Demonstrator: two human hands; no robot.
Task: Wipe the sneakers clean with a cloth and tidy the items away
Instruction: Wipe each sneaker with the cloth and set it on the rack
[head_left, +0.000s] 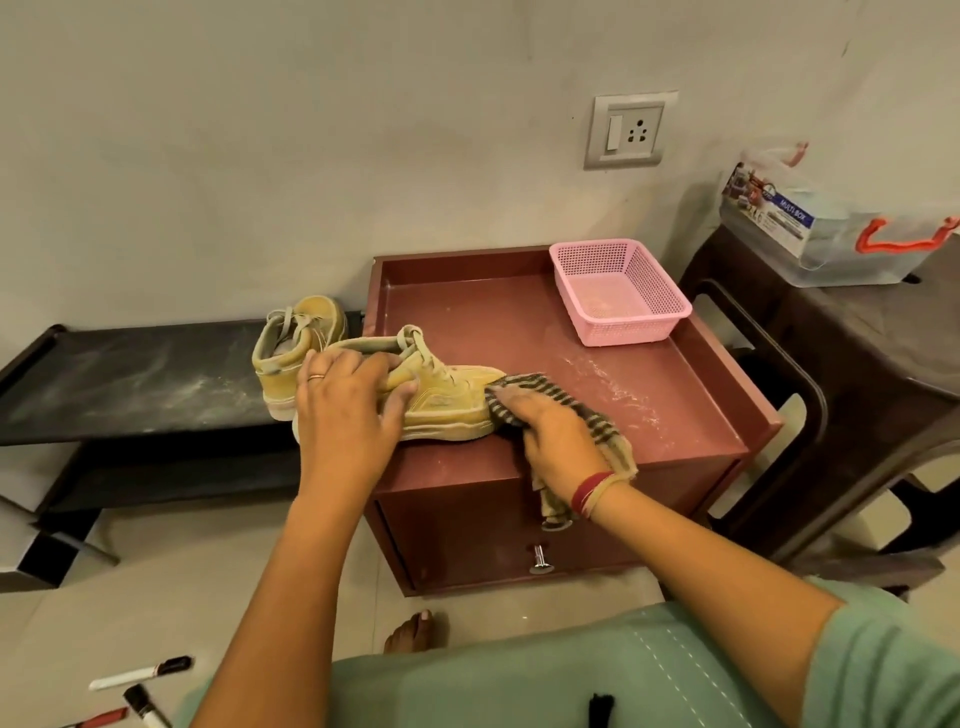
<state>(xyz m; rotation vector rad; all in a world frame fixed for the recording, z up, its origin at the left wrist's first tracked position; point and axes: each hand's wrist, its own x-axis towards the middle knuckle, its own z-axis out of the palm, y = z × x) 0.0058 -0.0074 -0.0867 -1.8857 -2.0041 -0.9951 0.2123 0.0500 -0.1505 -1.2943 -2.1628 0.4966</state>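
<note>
A yellow sneaker lies on its sole on the dusty maroon cabinet top, toe pointing right. My left hand grips it over the ankle and laces. My right hand holds a brown striped cloth bunched against the sneaker's toe, with the cloth's tail hanging over the cabinet's front edge. The second yellow sneaker stands behind and to the left, on the end of a low black bench.
A pink mesh basket sits at the cabinet's back right corner. A dark plastic stool with a clear storage box stands to the right. Markers lie on the floor at lower left. The cabinet drawer has a metal knob.
</note>
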